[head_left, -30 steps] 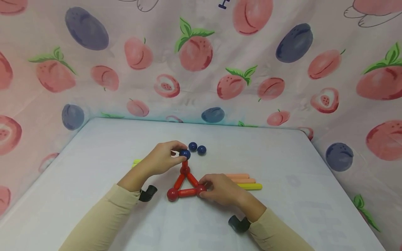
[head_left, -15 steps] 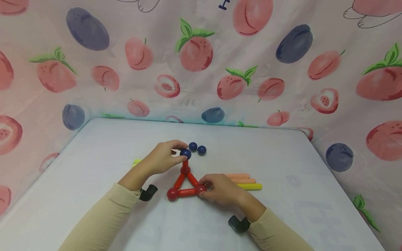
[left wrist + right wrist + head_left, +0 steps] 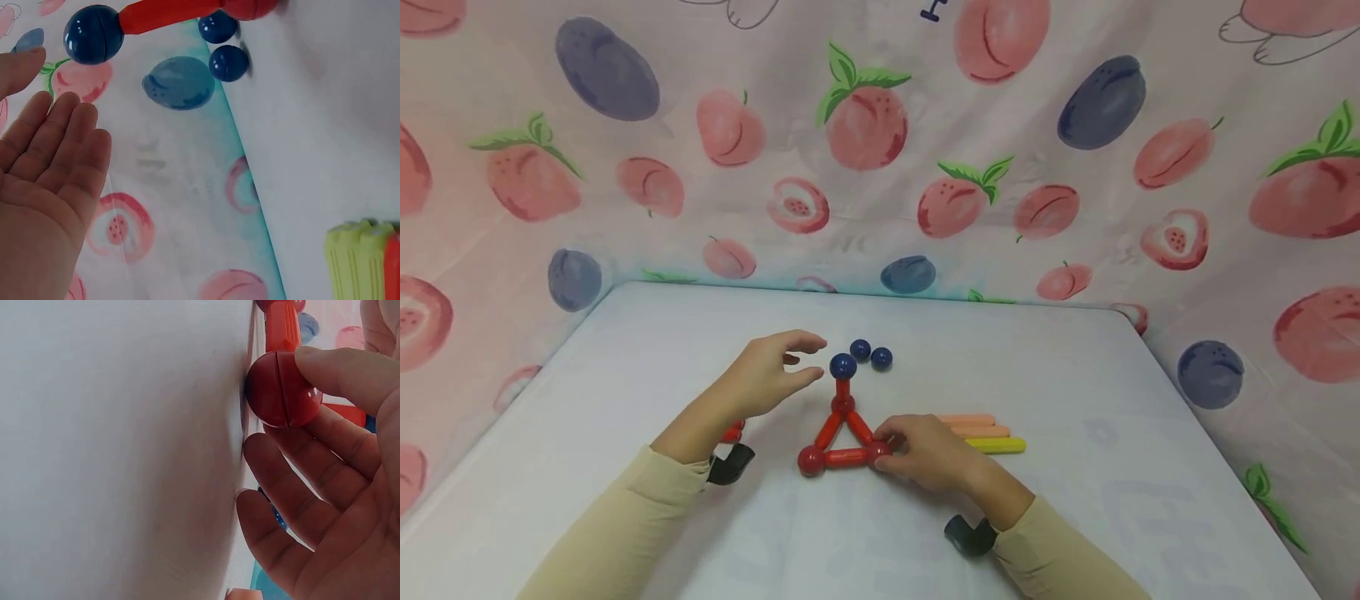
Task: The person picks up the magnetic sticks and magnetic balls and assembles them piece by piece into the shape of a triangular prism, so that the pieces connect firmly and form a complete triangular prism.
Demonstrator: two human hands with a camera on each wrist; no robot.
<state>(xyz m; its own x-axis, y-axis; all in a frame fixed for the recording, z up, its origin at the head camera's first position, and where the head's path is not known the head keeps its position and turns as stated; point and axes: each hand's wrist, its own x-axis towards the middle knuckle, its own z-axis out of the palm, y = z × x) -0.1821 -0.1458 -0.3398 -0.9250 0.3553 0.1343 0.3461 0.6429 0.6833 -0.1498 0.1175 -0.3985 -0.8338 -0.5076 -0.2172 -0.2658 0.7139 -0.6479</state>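
Note:
A triangle of red rods (image 3: 846, 457) joined by red balls lies on the table, with a red ball (image 3: 811, 460) at its near left corner. From the far corner a red rod (image 3: 842, 389) stands upright, topped by a blue ball (image 3: 843, 366). My left hand (image 3: 767, 375) is just left of that blue ball (image 3: 94, 34), thumb and fingers spread apart and holding nothing. With thumb and fingers, my right hand (image 3: 928, 454) pinches the red ball (image 3: 278, 390) at the near right corner; its other fingers extend loosely beside the tabletop.
Two loose blue balls (image 3: 882, 358) sit behind the structure. Peach rods (image 3: 966, 420) and a yellow rod (image 3: 1000, 446) lie beyond the right hand. Red rods (image 3: 733, 432) are partly hidden by the left wrist, beside yellow-green rods (image 3: 356, 256). A fruit-print cloth (image 3: 865, 217) hangs behind the table.
My left hand has let go of the blue ball and drawn back to the left. The ball stays on the upright rod. The right hand keeps its place.

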